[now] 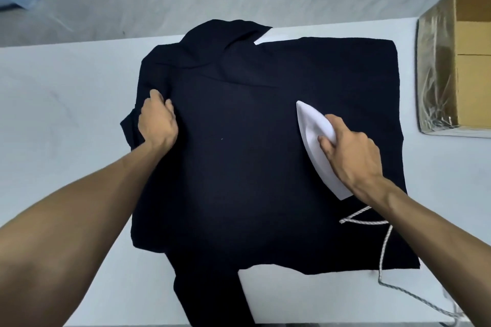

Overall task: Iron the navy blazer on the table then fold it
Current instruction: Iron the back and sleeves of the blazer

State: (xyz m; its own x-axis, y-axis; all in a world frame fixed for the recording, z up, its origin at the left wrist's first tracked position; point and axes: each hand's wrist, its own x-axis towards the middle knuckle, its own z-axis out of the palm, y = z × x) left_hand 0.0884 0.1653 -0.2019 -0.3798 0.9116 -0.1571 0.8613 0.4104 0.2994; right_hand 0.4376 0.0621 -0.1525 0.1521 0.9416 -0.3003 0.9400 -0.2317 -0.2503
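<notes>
Big white desk [66,119] first: plenty of room, so no need to let anything bunch. Navy blazer [239,154] spread flat across the middle of the desk, collar end toward the far edge, one strip hanging off the near edge. Looks like mid-ironing, folding not started. Cardboard box [457,61] well to the right of the blazer, out of the way. White iron [316,146] sitting on the right half of the blazer, nose pointing at the collar, right hand [350,151] wrapped shut round the handle. Left hand [159,119] on the blazer's left edge, fingers curled and bunching the cloth there to keep it taut. Probably best: long slow strokes toward the collar, steady tension on the left, no parking the iron. Braided cord [382,249] trailing over the blazer's near right corner; worth flicking clear before it drags a crease.
</notes>
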